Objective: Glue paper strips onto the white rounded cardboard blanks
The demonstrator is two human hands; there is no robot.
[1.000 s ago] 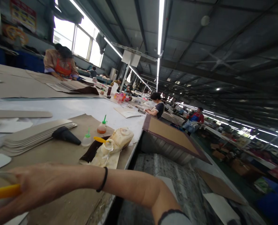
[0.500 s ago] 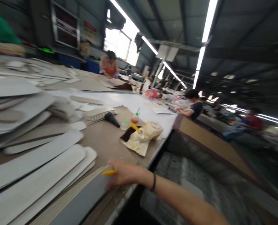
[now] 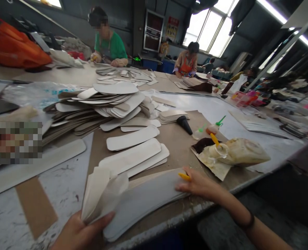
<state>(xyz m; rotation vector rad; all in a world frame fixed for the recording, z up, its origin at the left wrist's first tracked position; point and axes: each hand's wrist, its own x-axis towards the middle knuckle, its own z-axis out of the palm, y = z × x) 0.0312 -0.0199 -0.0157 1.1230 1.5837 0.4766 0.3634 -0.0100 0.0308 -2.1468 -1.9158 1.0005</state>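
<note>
My left hand (image 3: 78, 231) is at the bottom, its thumb and fingers closed around a bundle of thin cream strips (image 3: 95, 192), some translucent, tilted upward. Beside it lies a fanned stack of long grey strips (image 3: 148, 199) with rounded ends. At the far end of that stack is my right hand (image 3: 195, 182), fingers curled around a slim yellow tool (image 3: 184, 176); only one end of the tool shows. Its fingertips rest at the top grey strip. Behind the stack, white rounded strips (image 3: 133, 156) lie overlapped on brown board.
A stained cut-open plastic container (image 3: 247, 151) with a yellow stick (image 3: 214, 139), small green-capped bottles (image 3: 213, 128) and a black cone (image 3: 184, 125) stand behind my right hand. A large pile of white pieces (image 3: 117, 100) sits left. Co-workers (image 3: 111, 45) work across the table.
The view has swung left and steadied. My left hand with the cream strips has come into view. My right hand stays at the grey stack's end with the yellow tool.
</note>
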